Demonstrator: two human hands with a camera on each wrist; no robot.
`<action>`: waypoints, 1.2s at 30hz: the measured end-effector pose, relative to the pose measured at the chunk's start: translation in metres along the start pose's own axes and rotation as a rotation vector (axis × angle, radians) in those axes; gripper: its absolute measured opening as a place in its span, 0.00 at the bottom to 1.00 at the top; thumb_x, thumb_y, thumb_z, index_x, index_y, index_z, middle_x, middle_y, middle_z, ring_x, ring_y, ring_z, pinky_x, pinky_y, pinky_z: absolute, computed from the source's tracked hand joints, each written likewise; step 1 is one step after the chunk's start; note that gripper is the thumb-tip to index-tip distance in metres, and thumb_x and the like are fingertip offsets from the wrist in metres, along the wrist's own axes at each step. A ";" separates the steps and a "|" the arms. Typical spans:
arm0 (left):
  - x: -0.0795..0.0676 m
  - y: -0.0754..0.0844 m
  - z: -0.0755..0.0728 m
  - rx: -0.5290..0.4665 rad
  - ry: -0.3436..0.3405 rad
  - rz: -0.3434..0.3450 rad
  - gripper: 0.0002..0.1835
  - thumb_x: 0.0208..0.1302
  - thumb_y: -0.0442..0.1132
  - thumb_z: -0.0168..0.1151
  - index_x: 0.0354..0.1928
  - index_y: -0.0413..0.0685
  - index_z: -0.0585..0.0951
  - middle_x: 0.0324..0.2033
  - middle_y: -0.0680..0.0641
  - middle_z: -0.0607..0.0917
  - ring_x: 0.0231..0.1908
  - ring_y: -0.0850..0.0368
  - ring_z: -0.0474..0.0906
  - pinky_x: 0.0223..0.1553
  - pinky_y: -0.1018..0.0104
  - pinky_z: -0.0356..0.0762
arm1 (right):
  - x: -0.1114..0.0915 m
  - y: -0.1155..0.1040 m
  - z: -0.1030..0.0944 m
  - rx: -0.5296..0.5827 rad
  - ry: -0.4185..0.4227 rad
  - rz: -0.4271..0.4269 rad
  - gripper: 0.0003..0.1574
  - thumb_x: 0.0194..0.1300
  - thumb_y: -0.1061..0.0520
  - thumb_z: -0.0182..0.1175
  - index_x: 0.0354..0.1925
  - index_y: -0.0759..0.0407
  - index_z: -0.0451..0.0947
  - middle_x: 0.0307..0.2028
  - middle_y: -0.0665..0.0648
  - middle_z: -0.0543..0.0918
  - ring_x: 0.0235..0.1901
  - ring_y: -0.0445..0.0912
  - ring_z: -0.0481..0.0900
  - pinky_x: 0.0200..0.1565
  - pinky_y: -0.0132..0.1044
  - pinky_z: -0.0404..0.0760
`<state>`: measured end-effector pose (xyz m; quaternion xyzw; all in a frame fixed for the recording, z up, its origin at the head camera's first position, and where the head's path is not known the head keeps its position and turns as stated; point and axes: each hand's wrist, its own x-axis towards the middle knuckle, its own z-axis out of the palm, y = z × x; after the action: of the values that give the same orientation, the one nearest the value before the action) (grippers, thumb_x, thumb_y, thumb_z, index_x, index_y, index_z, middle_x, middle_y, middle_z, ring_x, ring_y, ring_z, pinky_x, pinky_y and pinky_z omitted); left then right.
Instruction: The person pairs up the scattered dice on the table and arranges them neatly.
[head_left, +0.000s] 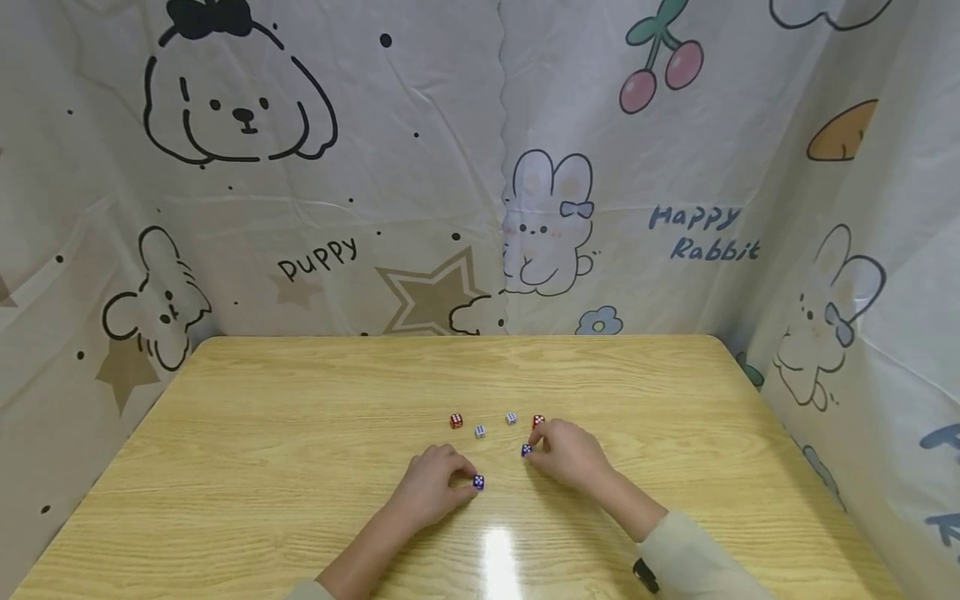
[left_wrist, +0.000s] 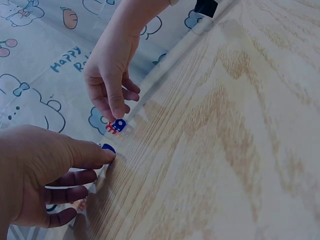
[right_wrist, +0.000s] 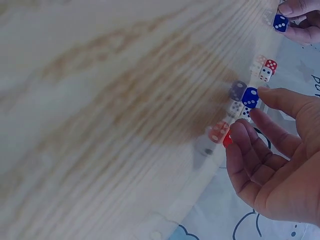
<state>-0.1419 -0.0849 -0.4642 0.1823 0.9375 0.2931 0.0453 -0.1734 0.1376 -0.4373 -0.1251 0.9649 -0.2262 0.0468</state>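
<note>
My left hand (head_left: 433, 492) pinches a blue die (head_left: 478, 482) with white pips between thumb and finger, low at the tabletop. In the right wrist view, that die (right_wrist: 280, 22) shows its face at the fingertips. Farther forward and to the right, my right hand (head_left: 572, 454) has another blue die (head_left: 527, 450) between thumb and index finger; its other fingers curl loosely beside a red die (head_left: 538, 421). Two white dice (head_left: 480, 432) and a second red die (head_left: 456, 421) lie just beyond the hands.
The dice sit on a glossy wooden table (head_left: 300, 417) that mirrors them. Behind it and along both sides hangs a pale curtain (head_left: 420, 183) with cartoon prints. A dark object (head_left: 645, 575) shows at the right sleeve (head_left: 693, 558).
</note>
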 end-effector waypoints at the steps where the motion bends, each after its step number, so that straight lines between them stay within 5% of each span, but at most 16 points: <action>1: 0.000 0.000 0.000 0.001 0.000 0.000 0.09 0.53 0.45 0.68 0.36 0.51 0.84 0.33 0.55 0.79 0.40 0.56 0.72 0.42 0.58 0.67 | 0.000 0.000 0.000 -0.004 0.000 0.000 0.09 0.55 0.54 0.66 0.35 0.57 0.83 0.23 0.48 0.74 0.22 0.40 0.68 0.24 0.32 0.66; 36: 0.000 -0.001 0.001 0.019 0.018 0.013 0.09 0.53 0.46 0.68 0.35 0.53 0.84 0.32 0.56 0.78 0.40 0.57 0.71 0.41 0.59 0.66 | -0.003 -0.003 0.005 -0.021 0.024 -0.037 0.07 0.54 0.52 0.67 0.31 0.53 0.82 0.20 0.46 0.72 0.21 0.39 0.67 0.23 0.32 0.64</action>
<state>-0.1422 -0.0844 -0.4656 0.1862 0.9394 0.2860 0.0330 -0.1687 0.1340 -0.4405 -0.1406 0.9652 -0.2184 0.0295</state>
